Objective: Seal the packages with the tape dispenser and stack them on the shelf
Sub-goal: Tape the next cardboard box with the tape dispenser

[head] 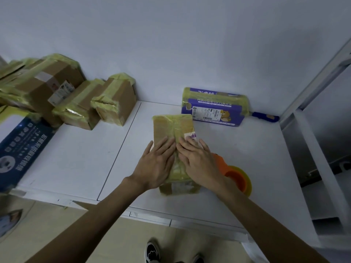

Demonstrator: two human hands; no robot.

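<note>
Cardboard boxes (57,95), already taped, crowd the counter's (76,164) left, out of the way. Mid-counter, left hand (155,164) and right hand (197,164) lie flat, fingers straight, on the package (165,128), probably smoothing its tape down. Orange tape dispenser (235,177) rests just right, within reach.

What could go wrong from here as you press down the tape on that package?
The dispenser lies beside the right hand; pulling back might knock it. The tape on the package looks wrinkled, so the seal may lift. The boxes at left lean unevenly; adding one might topple them.
</note>
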